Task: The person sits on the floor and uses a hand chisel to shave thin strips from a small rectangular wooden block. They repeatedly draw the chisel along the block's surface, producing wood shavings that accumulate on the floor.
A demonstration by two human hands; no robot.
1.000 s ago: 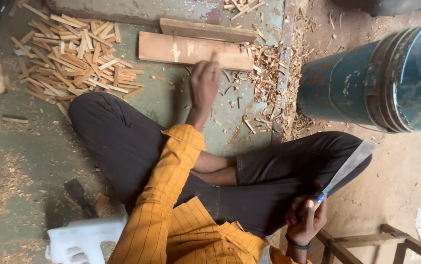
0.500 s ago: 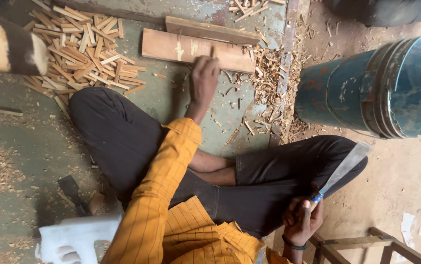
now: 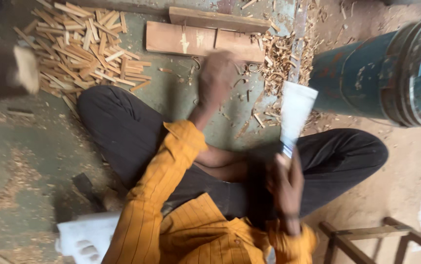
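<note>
Here, frame centre: right hand (image 3: 285, 188) is clamped on a broad blade (image 3: 296, 115) | left hand (image 3: 216, 78), blurred, grip unreadable, hovers by the wooden board (image 3: 191, 41) at top | stick pile (image 3: 81, 46) upper left | dark blue drum (image 3: 391, 73) at right.

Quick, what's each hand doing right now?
Left hand: blurred, low over the floor by the plank; open or closed cannot be told.
Right hand: closed on a wide-bladed knife, blade raised.
</note>
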